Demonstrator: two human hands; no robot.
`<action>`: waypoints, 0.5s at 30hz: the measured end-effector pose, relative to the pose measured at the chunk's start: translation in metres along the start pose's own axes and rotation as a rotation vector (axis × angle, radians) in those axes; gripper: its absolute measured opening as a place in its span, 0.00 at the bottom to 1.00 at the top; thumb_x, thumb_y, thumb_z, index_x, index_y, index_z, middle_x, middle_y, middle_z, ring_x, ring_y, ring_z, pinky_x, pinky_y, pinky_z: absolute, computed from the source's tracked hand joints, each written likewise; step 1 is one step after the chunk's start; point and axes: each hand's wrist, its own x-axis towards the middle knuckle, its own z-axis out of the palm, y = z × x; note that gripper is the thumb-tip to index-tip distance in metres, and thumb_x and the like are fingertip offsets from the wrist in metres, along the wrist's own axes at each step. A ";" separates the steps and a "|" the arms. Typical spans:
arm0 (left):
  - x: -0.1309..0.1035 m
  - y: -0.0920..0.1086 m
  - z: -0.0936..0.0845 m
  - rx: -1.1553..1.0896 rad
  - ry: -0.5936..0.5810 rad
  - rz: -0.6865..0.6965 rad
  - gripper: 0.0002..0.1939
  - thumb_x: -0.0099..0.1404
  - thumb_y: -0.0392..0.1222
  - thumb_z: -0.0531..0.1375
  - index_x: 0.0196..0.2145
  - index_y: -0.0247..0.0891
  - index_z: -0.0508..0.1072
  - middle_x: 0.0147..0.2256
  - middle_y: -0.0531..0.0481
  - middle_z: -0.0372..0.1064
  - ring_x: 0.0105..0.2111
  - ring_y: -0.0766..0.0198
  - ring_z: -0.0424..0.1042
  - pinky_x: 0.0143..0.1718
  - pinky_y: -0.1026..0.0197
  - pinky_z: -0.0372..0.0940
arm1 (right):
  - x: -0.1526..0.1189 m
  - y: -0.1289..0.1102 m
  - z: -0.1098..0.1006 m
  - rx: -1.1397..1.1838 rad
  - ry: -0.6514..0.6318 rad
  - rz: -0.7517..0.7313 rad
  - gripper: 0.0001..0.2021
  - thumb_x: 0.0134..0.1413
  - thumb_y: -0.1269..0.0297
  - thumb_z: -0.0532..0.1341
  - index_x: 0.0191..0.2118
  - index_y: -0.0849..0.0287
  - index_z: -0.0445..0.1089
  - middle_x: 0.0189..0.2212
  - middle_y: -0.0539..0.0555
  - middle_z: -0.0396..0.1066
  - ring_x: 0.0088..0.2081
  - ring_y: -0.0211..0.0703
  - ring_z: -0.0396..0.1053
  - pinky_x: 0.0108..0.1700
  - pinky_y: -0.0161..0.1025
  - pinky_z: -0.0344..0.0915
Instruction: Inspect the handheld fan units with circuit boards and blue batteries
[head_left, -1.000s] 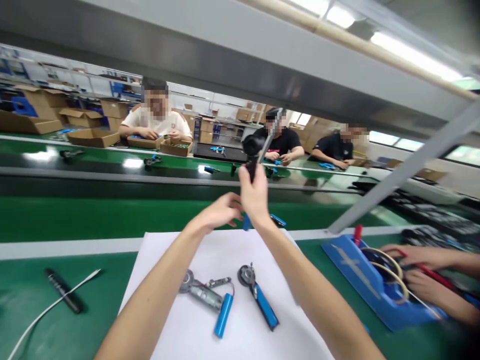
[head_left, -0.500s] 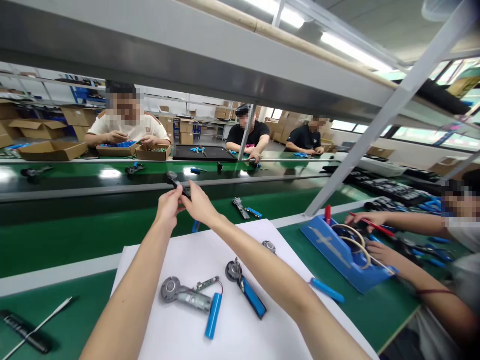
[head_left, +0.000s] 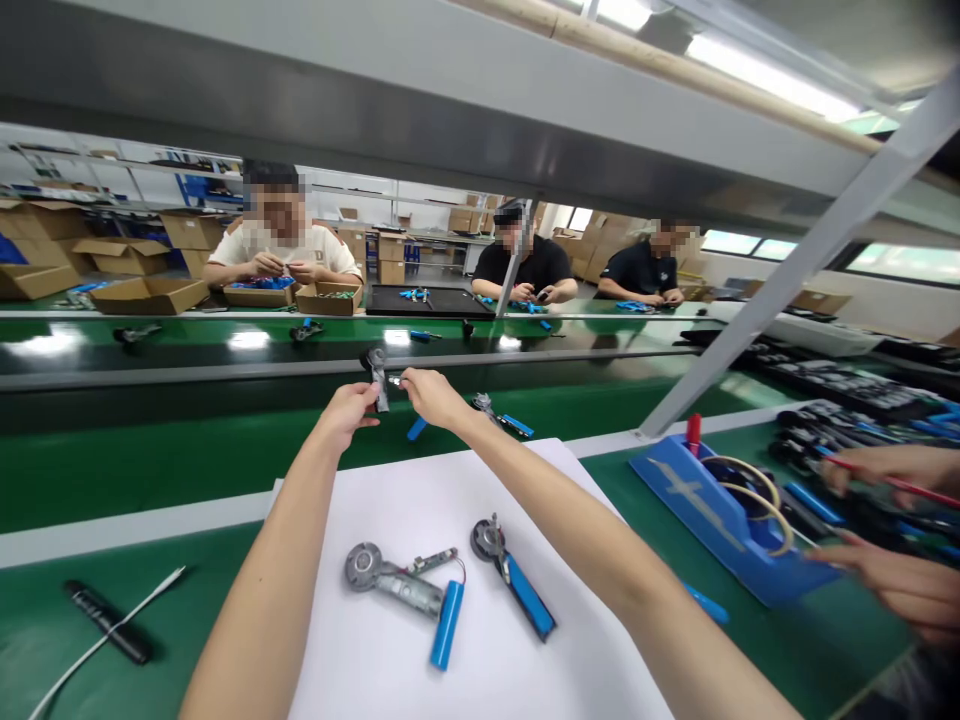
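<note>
And there they go, hands drawing apart at eleven o'clock beyond the white paper sheet [head_left: 420, 510], left hand [head_left: 349, 412] grip clamped on a grey handle-shaped part with round black head [head_left: 379, 384], right hand [head_left: 436, 396] pinching a small silvery piece [head_left: 395, 381], seemingly now separately workable.

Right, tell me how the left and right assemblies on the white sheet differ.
The left assembly has its blue cell off beside its grey handle; the right assembly's cell lies along its dark-edged handle. The left assembly spreads wide; the right assembly looks compact. Both have round heads.
</note>
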 end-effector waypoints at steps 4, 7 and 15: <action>0.000 -0.006 0.005 0.031 -0.017 -0.060 0.10 0.58 0.43 0.68 0.30 0.33 0.75 0.26 0.48 0.71 0.26 0.65 0.68 0.26 0.64 0.65 | -0.004 0.012 0.011 -0.113 -0.045 0.016 0.13 0.66 0.74 0.50 0.46 0.63 0.71 0.44 0.63 0.76 0.44 0.51 0.74 0.43 0.40 0.63; 0.003 -0.011 0.006 0.089 0.011 -0.091 0.09 0.62 0.42 0.65 0.31 0.32 0.73 0.25 0.51 0.69 0.25 0.67 0.68 0.25 0.66 0.63 | -0.006 0.019 0.018 -0.187 -0.110 0.010 0.13 0.68 0.72 0.51 0.49 0.62 0.72 0.44 0.62 0.77 0.45 0.50 0.74 0.45 0.40 0.65; 0.011 -0.025 -0.001 0.335 0.119 -0.157 0.09 0.68 0.42 0.61 0.35 0.32 0.72 0.28 0.54 0.70 0.25 0.69 0.69 0.30 0.63 0.68 | -0.049 -0.019 -0.002 -0.348 -0.062 -0.036 0.27 0.64 0.73 0.57 0.67 0.66 0.57 0.66 0.68 0.55 0.67 0.60 0.51 0.64 0.54 0.55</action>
